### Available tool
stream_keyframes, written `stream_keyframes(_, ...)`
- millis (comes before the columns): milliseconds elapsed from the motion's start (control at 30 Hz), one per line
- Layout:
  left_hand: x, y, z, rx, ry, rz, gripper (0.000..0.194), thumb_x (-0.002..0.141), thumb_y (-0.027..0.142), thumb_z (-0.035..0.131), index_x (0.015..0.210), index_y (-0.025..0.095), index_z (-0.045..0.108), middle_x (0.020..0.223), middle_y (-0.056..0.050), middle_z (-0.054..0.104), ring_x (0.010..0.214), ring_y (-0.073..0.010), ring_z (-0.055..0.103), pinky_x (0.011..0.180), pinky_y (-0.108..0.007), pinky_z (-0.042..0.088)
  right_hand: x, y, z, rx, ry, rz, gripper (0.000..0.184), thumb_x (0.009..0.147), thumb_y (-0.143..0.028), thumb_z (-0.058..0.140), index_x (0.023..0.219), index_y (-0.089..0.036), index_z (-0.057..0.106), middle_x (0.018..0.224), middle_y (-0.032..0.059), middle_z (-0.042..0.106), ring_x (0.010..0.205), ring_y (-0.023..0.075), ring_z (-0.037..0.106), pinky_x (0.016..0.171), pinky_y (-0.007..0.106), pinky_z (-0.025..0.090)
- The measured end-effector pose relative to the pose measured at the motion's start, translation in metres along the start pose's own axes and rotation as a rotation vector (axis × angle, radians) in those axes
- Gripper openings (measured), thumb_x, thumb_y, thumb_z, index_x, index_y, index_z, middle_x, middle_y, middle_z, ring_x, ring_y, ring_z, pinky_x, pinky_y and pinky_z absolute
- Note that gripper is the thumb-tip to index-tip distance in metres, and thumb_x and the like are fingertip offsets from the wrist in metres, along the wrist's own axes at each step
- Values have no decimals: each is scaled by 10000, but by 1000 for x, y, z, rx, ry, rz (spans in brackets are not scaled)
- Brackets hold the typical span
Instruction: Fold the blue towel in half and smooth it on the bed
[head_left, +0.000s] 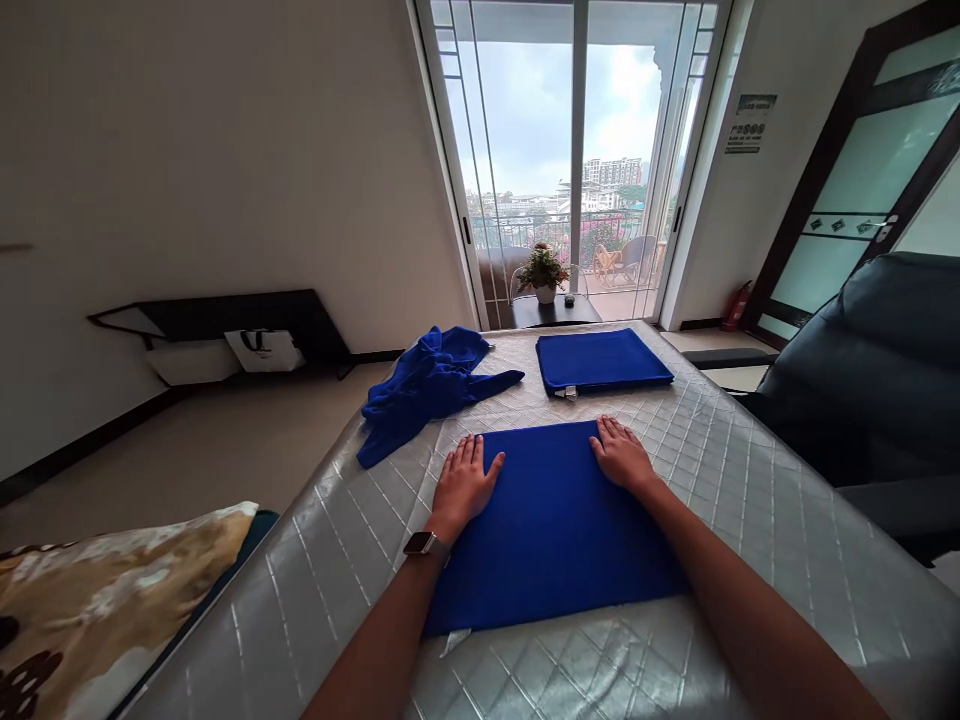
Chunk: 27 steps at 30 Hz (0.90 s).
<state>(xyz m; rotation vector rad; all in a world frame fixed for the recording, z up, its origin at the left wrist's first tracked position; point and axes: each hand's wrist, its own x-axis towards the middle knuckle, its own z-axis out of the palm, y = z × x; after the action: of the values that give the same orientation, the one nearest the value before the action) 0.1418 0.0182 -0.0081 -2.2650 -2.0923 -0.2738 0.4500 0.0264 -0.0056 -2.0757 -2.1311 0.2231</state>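
Hands (462, 484) (624, 456), two, touch one flat blue cloth (559, 530).

The place looked like a home or guest lodging. A silver-grey, diamond-quilted mattress (322, 560) filled the foreground, with a black, padded, leather-look armchair (870, 360) at its right and a brown-and-cream patterned plush blanket (135, 590) at the lower left. Beyond it, a leafy plant in a white pot (544, 272) stood on a small dark table (559, 313) before tall, pale-framed sliding glass doors (580, 130), which gave onto a railed balcony (615, 300) with a curved, tan wicker-like chair (604, 265). A red fire extinguisher (736, 308) stood beside a dark-framed, frosted-glass door (862, 165).
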Motion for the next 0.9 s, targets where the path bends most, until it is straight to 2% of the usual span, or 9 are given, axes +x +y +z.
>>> stream_keyframes(200,1,2,-1,32,-11,-9,846,1013,660,158,1578,54,325,1655,-178,305,1547,-281,262,1262,-464,216,-1,-2,-1,51,14,2,658,1057,-420,201,1623,-85,240,1692,82,208,1566,185,146,1259,357,73)
stream_keyframes(400,4,2,-10,77,-112,-15,850,1013,660,175,1595,48,272,1675,-169,246,1559,-278,217,1265,-456,202,-4,-3,-4,89,32,0,658,1052,-416,214,1617,-83,260,1688,78,227,1563,192,165,1259,364,81)
stream_keyframes(533,12,11,-19,129,-160,-48,893,998,695,169,1575,31,316,1650,-210,284,1547,-305,248,1260,-480,202,-4,-3,-3,101,50,-3,660,1046,-415,221,1614,-84,273,1684,78,240,1561,200,173,1258,377,94)
stream_keyframes(633,18,43,-19,126,-57,19,875,1009,673,159,1539,16,389,1628,-238,328,1538,-320,272,1251,-481,230,-3,-3,-1,106,58,-1,659,1044,-414,222,1611,-84,279,1684,76,240,1560,203,177,1257,382,104)
stream_keyframes(700,20,78,-13,68,-3,144,819,1026,636,161,1522,44,432,1612,-220,378,1527,-308,309,1244,-466,261,-2,-3,0,107,66,-2,660,1045,-415,221,1610,-81,281,1682,80,245,1561,205,177,1257,388,107)
stream_keyframes(767,22,117,-5,-24,3,267,770,1040,607,171,1510,70,460,1582,-204,440,1500,-288,372,1232,-445,299,-1,-2,1,99,64,-7,653,1045,-405,223,1610,-83,282,1681,86,249,1561,205,177,1257,392,113)
stream_keyframes(833,25,153,3,-115,23,355,726,1049,589,202,1494,92,486,1555,-193,486,1478,-274,412,1225,-439,320,-1,0,2,76,56,-22,635,1041,-365,236,1613,-91,279,1684,88,242,1561,204,177,1256,388,121)
stream_keyframes(900,28,178,9,-184,55,408,676,1059,561,223,1476,115,513,1530,-182,522,1461,-261,438,1221,-442,334,-2,2,2,47,47,-46,622,1029,-304,256,1614,-94,276,1689,82,225,1562,200,172,1255,379,125)
